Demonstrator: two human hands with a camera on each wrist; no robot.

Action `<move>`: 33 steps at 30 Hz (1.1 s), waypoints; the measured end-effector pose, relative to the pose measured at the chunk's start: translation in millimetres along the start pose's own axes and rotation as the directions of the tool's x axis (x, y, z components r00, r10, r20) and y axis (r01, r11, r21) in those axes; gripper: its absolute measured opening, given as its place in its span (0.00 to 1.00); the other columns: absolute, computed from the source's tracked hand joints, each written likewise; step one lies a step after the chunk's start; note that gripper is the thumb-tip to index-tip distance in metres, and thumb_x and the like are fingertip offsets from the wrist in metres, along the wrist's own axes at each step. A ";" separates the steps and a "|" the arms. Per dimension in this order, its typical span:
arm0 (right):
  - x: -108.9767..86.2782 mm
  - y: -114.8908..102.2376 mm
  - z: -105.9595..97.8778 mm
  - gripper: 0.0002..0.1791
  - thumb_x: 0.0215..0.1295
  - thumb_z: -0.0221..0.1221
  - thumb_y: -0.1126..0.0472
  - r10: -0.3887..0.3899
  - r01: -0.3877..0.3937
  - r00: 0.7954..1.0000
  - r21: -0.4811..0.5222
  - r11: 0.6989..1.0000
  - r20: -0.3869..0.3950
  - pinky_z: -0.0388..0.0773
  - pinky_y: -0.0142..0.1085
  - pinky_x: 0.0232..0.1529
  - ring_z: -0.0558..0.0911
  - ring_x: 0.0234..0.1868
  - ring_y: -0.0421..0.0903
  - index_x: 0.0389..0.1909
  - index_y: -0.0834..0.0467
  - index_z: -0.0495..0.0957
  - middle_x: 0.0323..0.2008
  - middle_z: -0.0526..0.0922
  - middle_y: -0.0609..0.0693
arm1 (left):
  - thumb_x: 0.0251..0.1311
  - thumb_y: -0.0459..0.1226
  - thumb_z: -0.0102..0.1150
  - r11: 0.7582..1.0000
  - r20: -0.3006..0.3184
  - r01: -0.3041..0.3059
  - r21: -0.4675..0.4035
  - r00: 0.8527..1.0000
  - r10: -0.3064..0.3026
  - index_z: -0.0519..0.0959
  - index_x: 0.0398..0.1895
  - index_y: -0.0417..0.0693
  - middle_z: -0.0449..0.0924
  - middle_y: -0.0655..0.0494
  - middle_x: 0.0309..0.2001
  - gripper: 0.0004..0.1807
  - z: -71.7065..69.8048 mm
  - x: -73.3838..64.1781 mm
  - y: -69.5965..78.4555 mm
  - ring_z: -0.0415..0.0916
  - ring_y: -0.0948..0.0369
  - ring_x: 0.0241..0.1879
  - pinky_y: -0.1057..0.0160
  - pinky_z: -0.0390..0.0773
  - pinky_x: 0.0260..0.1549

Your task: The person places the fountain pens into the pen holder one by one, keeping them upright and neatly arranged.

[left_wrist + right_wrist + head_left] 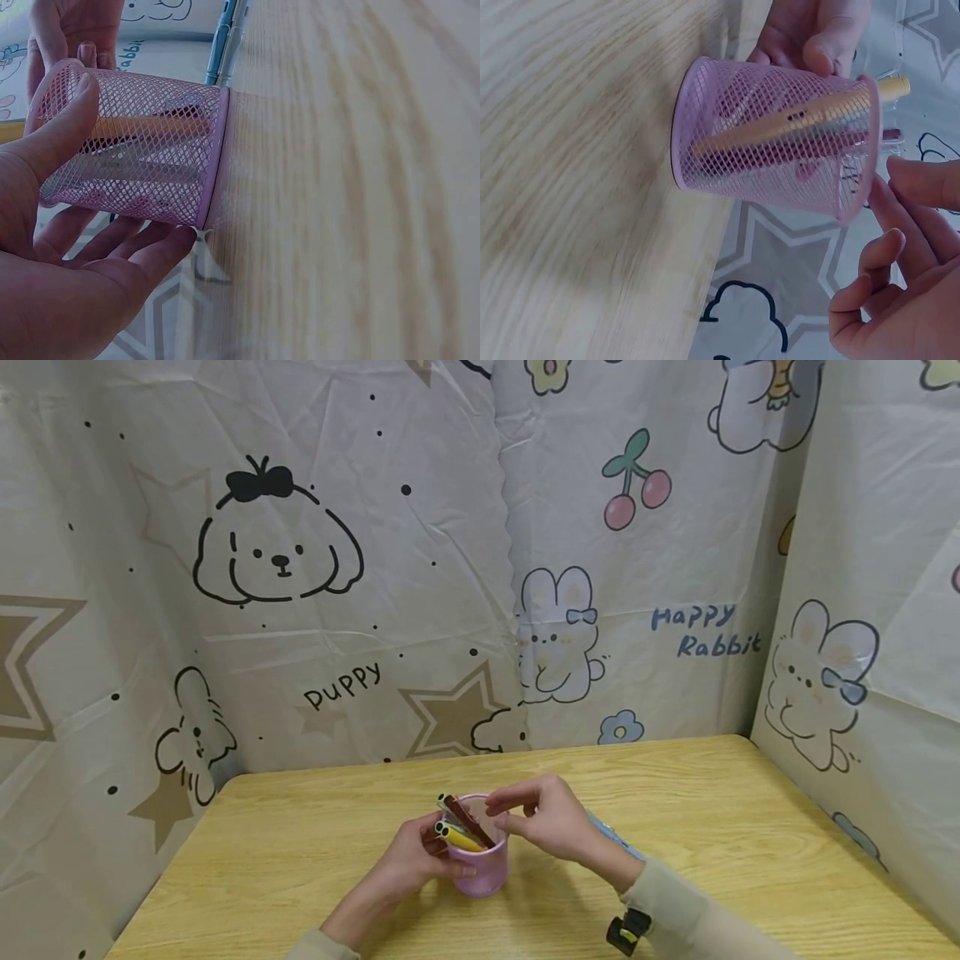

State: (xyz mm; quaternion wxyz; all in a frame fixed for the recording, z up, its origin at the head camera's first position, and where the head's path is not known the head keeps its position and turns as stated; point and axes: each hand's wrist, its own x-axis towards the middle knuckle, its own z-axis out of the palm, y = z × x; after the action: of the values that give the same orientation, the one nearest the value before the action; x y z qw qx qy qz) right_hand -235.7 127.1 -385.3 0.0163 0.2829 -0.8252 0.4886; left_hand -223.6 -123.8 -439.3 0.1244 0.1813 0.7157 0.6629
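Observation:
A pink mesh pen cup (483,875) stands upright on the table, holding a yellow pen (462,840), a dark red-brown pen (471,823) and other clear or grey pens. My left hand (408,860) grips the cup from the left, its thumb on the near side and the fingers around the far side. Over the cup's right rim is my right hand (551,818), with thumb and fingers bent loosely at the opening. In the right wrist view the right fingertips (880,196) are at the rim, and no pen shows between them.
Light blue pens (611,833) lie on the wood-grain table (322,827) behind the right wrist. Printed cloth (435,568) with cartoon animals hangs along the back and both sides. A small black device (628,932) is on the right sleeve.

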 end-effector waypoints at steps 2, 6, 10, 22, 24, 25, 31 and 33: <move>-3.4 0.8 -5.5 0.11 0.65 0.71 0.65 0.005 -0.004 1.000 0.010 1.000 -0.018 0.71 0.28 0.32 0.84 0.39 0.41 0.47 0.61 0.91 0.41 0.92 0.47 | 0.53 0.26 0.79 1.000 -0.004 -0.003 -0.002 1.000 0.003 0.75 0.69 0.34 0.83 0.42 0.61 0.38 0.5 -0.4 0.0 0.81 0.47 0.61 0.57 0.81 0.60; -12.0 2.6 -19.3 0.10 0.64 0.71 0.64 0.028 -0.028 0.998 0.006 1.000 -0.059 0.72 0.28 0.33 0.84 0.39 0.41 0.45 0.59 0.91 0.40 0.92 0.48 | 0.51 0.23 0.79 1.000 -0.012 -0.017 -0.006 1.000 0.017 0.75 0.68 0.32 0.83 0.40 0.60 0.38 1.6 0.1 -0.5 0.81 0.47 0.60 0.57 0.81 0.60; -20.3 7.9 -32.2 0.10 0.64 0.72 0.63 0.054 -0.054 0.995 0.000 0.999 -0.086 0.73 0.28 0.33 0.83 0.38 0.42 0.45 0.59 0.91 0.40 0.91 0.48 | 0.50 0.22 0.79 1.000 -0.022 -0.026 -0.008 0.999 0.025 0.75 0.67 0.30 0.84 0.40 0.58 0.38 2.6 0.7 -2.0 0.82 0.48 0.59 0.59 0.82 0.59; -38.8 29.1 -62.5 0.08 0.67 0.71 0.62 0.124 -0.138 0.986 -0.128 0.982 -0.111 0.75 0.32 0.34 0.83 0.38 0.46 0.45 0.56 0.91 0.38 0.90 0.44 | 0.50 0.23 0.79 1.000 -0.025 -0.011 0.001 1.000 0.011 0.75 0.68 0.31 0.84 0.41 0.59 0.39 2.1 1.5 -1.0 0.82 0.48 0.59 0.59 0.81 0.59; -41.3 32.3 -67.2 0.08 0.67 0.71 0.62 0.123 -0.138 0.987 -0.145 0.980 -0.105 0.74 0.32 0.34 0.82 0.37 0.47 0.45 0.56 0.91 0.38 0.90 0.44 | 0.50 0.23 0.79 1.000 -0.027 -0.010 0.002 1.000 0.010 0.74 0.69 0.31 0.84 0.42 0.58 0.39 2.2 1.6 -0.7 0.82 0.49 0.59 0.60 0.81 0.59; -42.6 34.0 -69.4 0.08 0.67 0.71 0.62 0.123 -0.137 0.987 -0.151 0.979 -0.101 0.73 0.32 0.33 0.81 0.36 0.47 0.45 0.56 0.90 0.38 0.90 0.43 | 0.50 0.23 0.79 1.000 -0.028 -0.011 0.003 1.000 0.011 0.74 0.69 0.30 0.84 0.42 0.58 0.39 2.2 1.7 -0.7 0.82 0.49 0.58 0.60 0.81 0.59; -50.8 42.9 -81.0 0.08 0.66 0.72 0.63 0.122 -0.136 0.989 -0.196 0.971 -0.083 0.69 0.32 0.29 0.75 0.29 0.44 0.45 0.58 0.90 0.35 0.89 0.42 | 0.51 0.23 0.79 1.000 -0.024 -0.011 -0.003 1.000 0.011 0.73 0.69 0.30 0.84 0.42 0.58 0.40 2.6 1.6 -0.3 0.82 0.49 0.58 0.62 0.82 0.57; -53.8 46.1 -84.5 0.09 0.65 0.73 0.64 0.129 -0.143 0.988 -0.214 0.966 -0.081 0.69 0.32 0.28 0.73 0.27 0.42 0.45 0.59 0.90 0.34 0.88 0.41 | 0.50 0.22 0.79 1.000 -0.025 -0.009 -0.007 1.000 0.009 0.73 0.70 0.29 0.84 0.42 0.58 0.41 2.6 1.6 -0.6 0.82 0.49 0.58 0.62 0.82 0.57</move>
State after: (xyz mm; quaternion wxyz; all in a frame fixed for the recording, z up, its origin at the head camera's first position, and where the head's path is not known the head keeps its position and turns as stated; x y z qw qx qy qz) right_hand -233.9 237.0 -394.3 0.0411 0.2058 -0.8904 0.4039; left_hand -224.0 -120.8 -440.0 0.1129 0.1759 0.7140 0.6683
